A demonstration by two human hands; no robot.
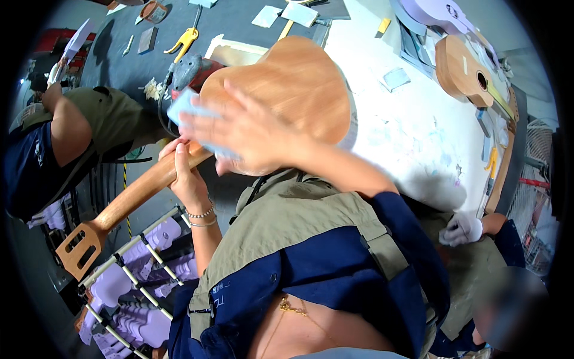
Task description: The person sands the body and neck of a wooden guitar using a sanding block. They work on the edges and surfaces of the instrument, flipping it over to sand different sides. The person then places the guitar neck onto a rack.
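Note:
An unstrung wooden ukulele (pixel 299 90) lies back upward, its body over the table's front edge and its neck slanting toward the lower left to a slotted headstock. My left hand (pixel 188 179) is closed around the neck close to the body, a beaded bracelet on its wrist. Across the heel end of the body lies my right hand (pixel 245 128), smeared by motion, fingers stretched out over a light blue piece of sandpaper (pixel 184 106). The sandpaper shows on both sides of the fingers; the surface under it is hidden.
Beside the body sits a grey and red power tool (pixel 194 72), near a yellow-handled air gun (pixel 185 42). Another ukulele (pixel 460 69) stands at right. Purple ukulele bodies fill a rack (pixel 143 251) lower left. Co-workers stand left and right, one with a gloved hand (pixel 461 230).

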